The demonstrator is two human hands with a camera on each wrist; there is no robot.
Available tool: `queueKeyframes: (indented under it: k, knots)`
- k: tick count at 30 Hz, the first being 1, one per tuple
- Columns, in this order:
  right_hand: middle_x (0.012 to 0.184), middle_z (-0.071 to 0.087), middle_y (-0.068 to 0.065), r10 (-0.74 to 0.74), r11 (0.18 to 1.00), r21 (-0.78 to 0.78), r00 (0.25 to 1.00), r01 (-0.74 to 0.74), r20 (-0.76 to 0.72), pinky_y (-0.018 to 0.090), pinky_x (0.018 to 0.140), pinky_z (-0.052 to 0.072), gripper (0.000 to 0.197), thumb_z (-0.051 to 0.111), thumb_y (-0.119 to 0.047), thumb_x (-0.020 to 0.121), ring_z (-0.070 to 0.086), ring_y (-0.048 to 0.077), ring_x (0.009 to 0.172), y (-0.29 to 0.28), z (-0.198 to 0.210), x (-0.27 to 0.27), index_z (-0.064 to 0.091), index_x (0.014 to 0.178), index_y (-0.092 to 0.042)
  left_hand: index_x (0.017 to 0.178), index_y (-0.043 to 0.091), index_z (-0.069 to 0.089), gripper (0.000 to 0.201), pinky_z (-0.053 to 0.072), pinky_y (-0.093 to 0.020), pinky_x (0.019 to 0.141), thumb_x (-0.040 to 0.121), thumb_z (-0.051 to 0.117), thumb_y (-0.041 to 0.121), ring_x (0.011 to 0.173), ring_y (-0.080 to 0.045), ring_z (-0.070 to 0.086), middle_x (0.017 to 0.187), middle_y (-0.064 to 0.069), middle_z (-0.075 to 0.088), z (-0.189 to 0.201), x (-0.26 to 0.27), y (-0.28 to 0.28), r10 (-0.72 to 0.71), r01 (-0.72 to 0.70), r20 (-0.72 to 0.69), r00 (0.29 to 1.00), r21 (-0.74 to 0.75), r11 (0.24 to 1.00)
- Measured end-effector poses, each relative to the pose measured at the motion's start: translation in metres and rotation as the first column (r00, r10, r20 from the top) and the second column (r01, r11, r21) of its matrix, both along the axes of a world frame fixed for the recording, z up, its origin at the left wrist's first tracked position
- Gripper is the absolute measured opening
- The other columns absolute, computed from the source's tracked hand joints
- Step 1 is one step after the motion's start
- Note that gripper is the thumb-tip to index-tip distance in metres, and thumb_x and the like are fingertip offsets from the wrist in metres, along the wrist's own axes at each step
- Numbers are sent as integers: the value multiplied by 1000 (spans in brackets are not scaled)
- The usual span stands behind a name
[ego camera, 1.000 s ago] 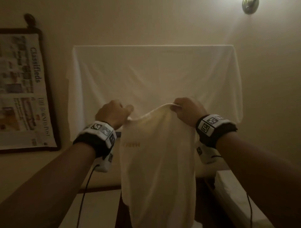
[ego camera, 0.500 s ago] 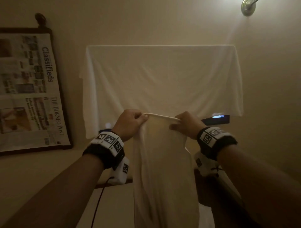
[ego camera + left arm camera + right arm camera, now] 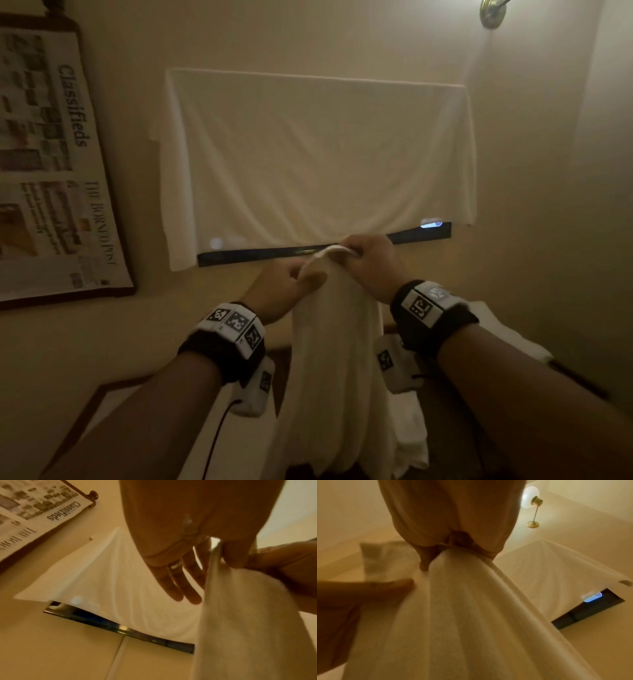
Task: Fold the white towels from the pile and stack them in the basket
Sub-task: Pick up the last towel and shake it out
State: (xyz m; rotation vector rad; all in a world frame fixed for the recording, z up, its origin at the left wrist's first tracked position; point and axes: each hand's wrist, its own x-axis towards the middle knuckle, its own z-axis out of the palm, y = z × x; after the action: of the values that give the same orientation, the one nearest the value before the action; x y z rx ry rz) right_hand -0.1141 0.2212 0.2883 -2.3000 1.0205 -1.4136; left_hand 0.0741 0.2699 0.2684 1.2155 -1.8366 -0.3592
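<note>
Hanging on the wall at the left is a framed newspaper. Further right, the left hand pinches the white towel at its top edge, close beside the right hand, whose fingers are clamped on the same edge; the towel hangs down between both forearms.

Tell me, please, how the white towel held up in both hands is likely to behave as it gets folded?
Probably floppy: the white towel hangs in long soft pleats below the left hand and right hand. It seems light, since pinches at the top edge carry it. It likely won't hold a crease in mid-air, so a flat surface would help.
</note>
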Motion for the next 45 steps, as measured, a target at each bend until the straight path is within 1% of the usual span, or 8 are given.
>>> queueKeyframes:
  k: [3, 8, 16, 22, 27, 33, 40, 45]
  knots:
    - [70, 66, 6, -22, 999, -25, 999, 22, -27, 15, 54, 39, 13, 68, -21, 89, 56, 12, 64, 7, 3, -5, 73, 80, -12, 63, 12, 58, 43, 36, -35, 55, 89, 54, 45, 55, -10, 41, 60, -11, 49, 14, -15, 1, 1, -20, -93, 996, -201, 979]
    - [63, 61, -6, 13, 1000, -4, 1000, -13, -6, 18, 53, 37, 21, 65, -27, 92, 50, 2, 57, 4, -14, -17, 68, 73, -19, 64, 1, 58, 48, 37, -34, 52, 86, 52, 43, 58, -13, 45, 63, -20, 53, 38, -28, 9, -20, 4, -53, 998, -287, 958]
    - [78, 70, 5, -184, 870, 448, 978, 208, -97, 39, 75, 55, 20, 59, -27, 95, 66, 24, 76, -68, -136, -75, 69, 82, -15, 83, -6, 71, 49, 48, -40, 63, 84, 59, 42, 74, -16, 55, 83, -30, 64, 62, -13, 18, 21, -45, -74, 997, -343, 938]
    - [75, 59, -3, -71, 980, 199, 938, 2, 339, 23, 62, 41, 26, 49, -4, 96, 53, 10, 70, -71, -41, -82, 63, 81, -18, 100, -2, 72, 29, 54, -44, 81, 98, 56, 22, 88, -26, 66, 102, -22, 71, 49, -25, -4, 104, -128, -272, 957, -73, 989]
    - [87, 66, -2, 126, 973, -207, 987, -104, 97, 23, 73, 46, 11, 58, -15, 94, 60, 14, 81, -60, 43, -79, 68, 92, -18, 115, 5, 69, 32, 56, -25, 81, 98, 52, 25, 105, -15, 69, 115, -4, 72, 65, -68, -21, -42, 48, -373, 927, 8, 999]
    - [68, 65, -9, 158, 980, -137, 982, -144, 101, 14, 60, 43, 24, 70, -42, 84, 58, 1, 65, -65, 74, -98, 67, 70, -22, 99, 15, 69, 19, 54, -28, 68, 100, 51, 19, 76, -13, 67, 84, 0, 73, 62, -140, -49, -19, 37, -514, 857, 25, 999]
    - [67, 65, 5, 300, 947, 56, 935, -315, 187, 30, 55, 46, 27, 65, -35, 91, 54, 6, 60, -84, 0, -143, 69, 77, -12, 89, 6, 67, 18, 48, -31, 69, 99, 56, 15, 74, -13, 58, 78, -4, 64, 56, -179, -73, 41, -59, -413, 910, -31, 998]
    - [78, 73, 0, 79, 846, 524, 995, -100, 62, 35, 70, 58, 33, 67, -48, 86, 70, 17, 72, -125, -102, -172, 73, 84, -15, 87, 20, 72, 25, 50, -32, 71, 101, 52, 26, 77, -13, 62, 81, 0, 70, 64, -172, -77, 125, -153, -457, 880, -23, 988]
